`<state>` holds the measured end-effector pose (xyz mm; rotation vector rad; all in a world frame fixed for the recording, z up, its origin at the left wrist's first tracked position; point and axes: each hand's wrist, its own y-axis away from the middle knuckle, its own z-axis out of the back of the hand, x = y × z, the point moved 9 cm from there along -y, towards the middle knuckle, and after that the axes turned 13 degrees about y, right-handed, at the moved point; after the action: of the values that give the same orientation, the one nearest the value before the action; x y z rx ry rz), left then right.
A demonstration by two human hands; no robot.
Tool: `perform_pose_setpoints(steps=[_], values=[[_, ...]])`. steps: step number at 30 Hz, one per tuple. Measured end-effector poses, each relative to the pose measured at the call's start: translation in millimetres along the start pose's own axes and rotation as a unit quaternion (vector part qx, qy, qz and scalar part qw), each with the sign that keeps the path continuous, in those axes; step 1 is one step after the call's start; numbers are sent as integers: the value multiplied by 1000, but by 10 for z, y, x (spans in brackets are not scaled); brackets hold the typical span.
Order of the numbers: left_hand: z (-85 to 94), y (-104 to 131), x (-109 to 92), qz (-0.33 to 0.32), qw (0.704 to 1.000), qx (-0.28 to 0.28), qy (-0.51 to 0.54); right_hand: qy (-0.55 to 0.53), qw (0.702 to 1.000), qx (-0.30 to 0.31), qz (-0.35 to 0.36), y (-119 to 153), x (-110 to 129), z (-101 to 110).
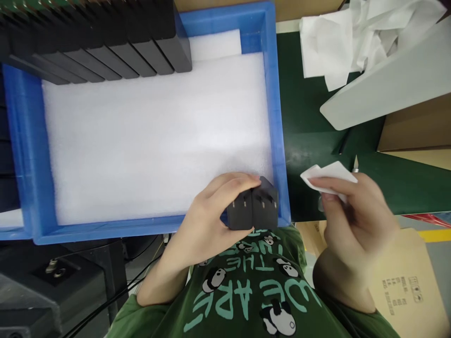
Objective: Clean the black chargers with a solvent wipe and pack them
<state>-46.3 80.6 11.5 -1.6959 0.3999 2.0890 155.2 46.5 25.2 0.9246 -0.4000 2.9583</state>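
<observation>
My left hand (214, 211) is closed around two black power adapters (252, 213), held side by side over the near right corner of the blue tray (284, 188). Metal plug prongs stick out of the adapters' upturned faces. To the right, over the green tabletop, my right hand (355, 216) pinches a folded white wipe (329, 176) between thumb and fingers. The wipe and the adapters are apart. White foam sheet (151, 150) lines the tray, and a row of black blocks (172, 51) stands on it along the far left side.
Crumpled white cloths (327, 44) lie at the far right behind a pale grey panel (391, 77). A craft knife (355, 164) rests on the green table (303, 122) just beyond my right hand. A cardboard box (419, 126) stands at the right. Below lies printed cardboard (405, 281).
</observation>
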Motion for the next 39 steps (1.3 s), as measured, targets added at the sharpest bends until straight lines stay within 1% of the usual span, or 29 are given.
perform_pose_setpoints(steps=[3, 5, 8, 12, 13, 15, 17, 18, 21, 23, 24, 25, 26, 27, 28, 29, 30, 31, 33, 35, 37, 39], values=[[26, 30, -97, -66, 997, -20, 17, -7, 1000, -4, 18, -5, 7, -69], [72, 53, -141, -84, 995, -44, 21, -2, 1000, 5, 22, -2, -14, -115], [138, 91, -229, -89, 993, -69, 22, 12, 999, 27, 43, 9, -25, -190], [193, 138, -426, -95, 993, -70, 23, 38, 996, 55, 59, 21, -44, -256], [206, 147, -475, -94, 993, -70, 20, 42, 996, 49, 54, 21, -48, -235], [228, 159, -557, -88, 993, -73, 12, 30, 999, 13, 40, 27, -27, -128], [241, 168, -624, -79, 994, -77, 0, -31, 998, -20, 43, 51, 65, -4], [239, 171, -655, -76, 994, -79, -4, -80, 995, -19, 56, 68, 145, 33], [218, 185, -735, -73, 994, -85, -17, -221, 967, 41, 118, 123, 469, 43], [203, 208, -777, -79, 992, -95, -33, -261, 954, 61, 136, 132, 603, 52], [198, 225, -791, -85, 990, -102, -43, -256, 957, 55, 128, 117, 604, 62], [198, 245, -796, -91, 988, -110, -52, -228, 967, 40, 108, 94, 553, 74], [206, 268, -787, -95, 986, -121, -56, -174, 981, 19, 87, 72, 468, 89], [218, 292, -767, -99, 985, -131, -54, -95, 993, 1, 70, 59, 363, 98], [232, 315, -734, -100, 984, -139, -47, -9, 998, -12, 58, 57, 248, 98], [246, 335, -692, -100, 984, -145, -37, 71, 996, -18, 51, 68, 128, 88], [256, 354, -646, -100, 984, -147, -24, 129, 990, -15, 51, 90, 12, 60], [261, 369, -600, -101, 984, -146, -12, 158, 986, -9, 52, 122, -101, 28], [257, 391, -520, -107, 985, -138, 8, 172, 984, -7, 52, 199, -281, -13], [249, 400, -445, -114, 983, -139, 24, 170, 984, -21, 49, 267, -361, 0], [236, 389, -363, -116, 982, -149, 33, 161, 985, -47, 46, 305, -329, 69], [220, 359, -276, -111, 979, -166, 33, 140, 987, -71, 40, 311, -213, 174]])
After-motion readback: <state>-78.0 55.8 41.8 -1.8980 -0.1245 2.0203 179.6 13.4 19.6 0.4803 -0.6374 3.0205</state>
